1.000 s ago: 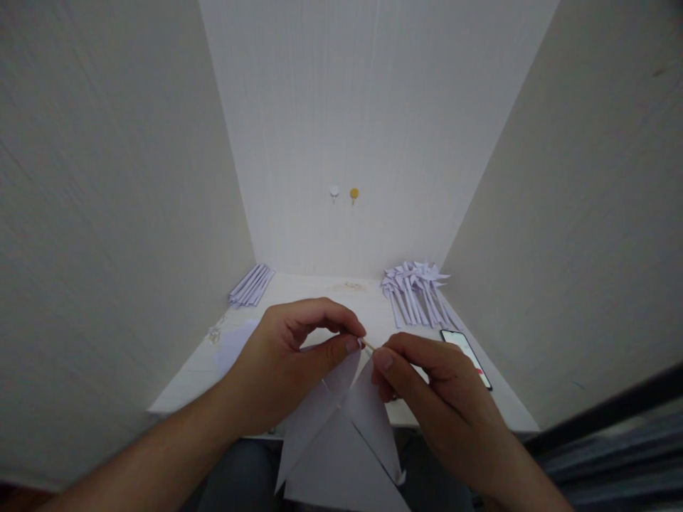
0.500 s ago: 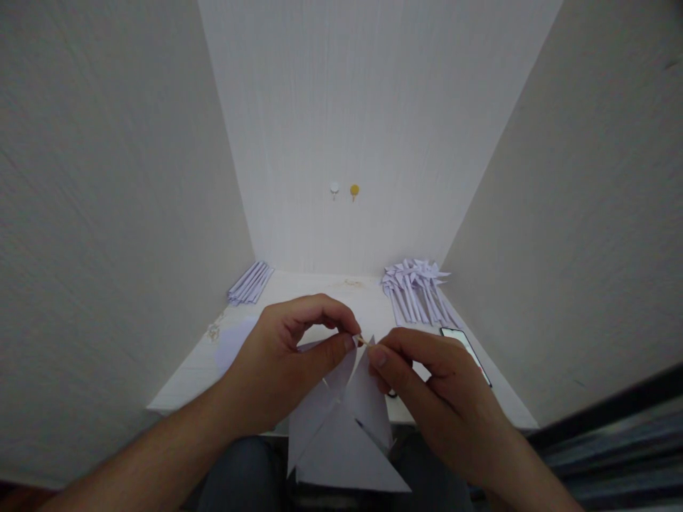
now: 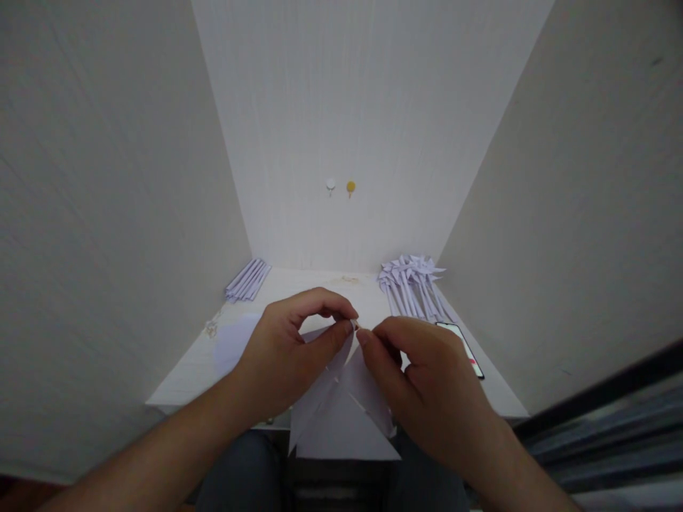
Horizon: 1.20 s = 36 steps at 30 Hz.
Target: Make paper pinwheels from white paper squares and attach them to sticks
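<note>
A white paper square (image 3: 341, 427) with slits cut from its corners towards the middle hangs over the near edge, above my knees. My left hand (image 3: 299, 348) pinches one upper corner of this pinwheel sheet between thumb and forefinger. Close against it, my right hand (image 3: 416, 370) is closed in a pinch on a thin tan piece (image 3: 357, 326), whose kind is too small to make out. The tan piece meets the pinched paper corner between the two sets of fingertips. My right fingers hide part of the sheet's right side.
Paper pinwheels on rolled sticks (image 3: 413, 284) are piled at the back right of the white table (image 3: 181, 384). Rolled paper sticks (image 3: 248, 279) lie back left, near small tan bits (image 3: 211, 327) and white paper (image 3: 235, 341). A phone (image 3: 464, 348) lies right. Walls enclose three sides.
My right fingertips have come closer to my left ones, so less of the tan piece shows between them. Both hands and the paper sit slightly higher in view.
</note>
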### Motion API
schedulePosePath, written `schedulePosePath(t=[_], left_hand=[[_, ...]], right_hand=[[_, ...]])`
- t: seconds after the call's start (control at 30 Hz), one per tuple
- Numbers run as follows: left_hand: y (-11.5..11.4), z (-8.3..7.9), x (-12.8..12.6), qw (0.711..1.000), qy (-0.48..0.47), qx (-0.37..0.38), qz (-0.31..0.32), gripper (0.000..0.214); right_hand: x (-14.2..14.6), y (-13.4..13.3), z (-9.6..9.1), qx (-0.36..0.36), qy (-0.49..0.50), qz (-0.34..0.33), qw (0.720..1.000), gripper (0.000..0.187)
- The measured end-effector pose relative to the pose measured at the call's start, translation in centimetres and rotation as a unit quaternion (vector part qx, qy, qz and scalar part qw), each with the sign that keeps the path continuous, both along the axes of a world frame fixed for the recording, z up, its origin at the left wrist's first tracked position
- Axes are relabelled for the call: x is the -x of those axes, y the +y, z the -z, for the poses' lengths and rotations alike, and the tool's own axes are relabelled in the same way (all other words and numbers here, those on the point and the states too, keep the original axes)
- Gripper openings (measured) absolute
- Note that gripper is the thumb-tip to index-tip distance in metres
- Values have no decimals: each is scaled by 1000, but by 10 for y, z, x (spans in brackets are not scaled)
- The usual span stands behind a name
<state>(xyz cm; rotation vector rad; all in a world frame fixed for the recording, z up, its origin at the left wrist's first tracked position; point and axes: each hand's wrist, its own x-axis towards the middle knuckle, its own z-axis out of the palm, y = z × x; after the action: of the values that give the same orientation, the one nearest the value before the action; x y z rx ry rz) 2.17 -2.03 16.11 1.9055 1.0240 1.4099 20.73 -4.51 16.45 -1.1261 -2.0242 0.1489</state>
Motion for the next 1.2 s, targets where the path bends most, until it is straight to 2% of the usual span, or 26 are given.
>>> schedulePosePath(t=[0.2, 0.47, 0.57, 0.67, 0.8, 1.0, 1.2], left_hand=[[5, 6, 2, 986, 98, -133, -32, 14], [7, 11, 0, 978, 113, -173, -40, 14], [6, 11, 0, 985, 89, -142, -42, 14], [6, 11, 2, 998, 24, -55, -31, 11], [7, 7, 5, 998, -48, 37, 3, 10], [5, 2, 7, 991, -86, 95, 47, 5], [4, 0, 5, 984, -113, 120, 73, 5]], right_hand=[[6, 2, 3, 50, -7, 36, 998, 44], [10, 8, 11, 76, -18, 55, 995, 42], [9, 9, 15, 105, 27, 26, 994, 42], [3, 8, 17, 123, 80, -24, 989, 42], [-4, 6, 16, 131, 119, -69, 982, 38], [-8, 6, 16, 142, 110, -93, 979, 37], [-10, 6, 17, 141, 110, -105, 978, 37]])
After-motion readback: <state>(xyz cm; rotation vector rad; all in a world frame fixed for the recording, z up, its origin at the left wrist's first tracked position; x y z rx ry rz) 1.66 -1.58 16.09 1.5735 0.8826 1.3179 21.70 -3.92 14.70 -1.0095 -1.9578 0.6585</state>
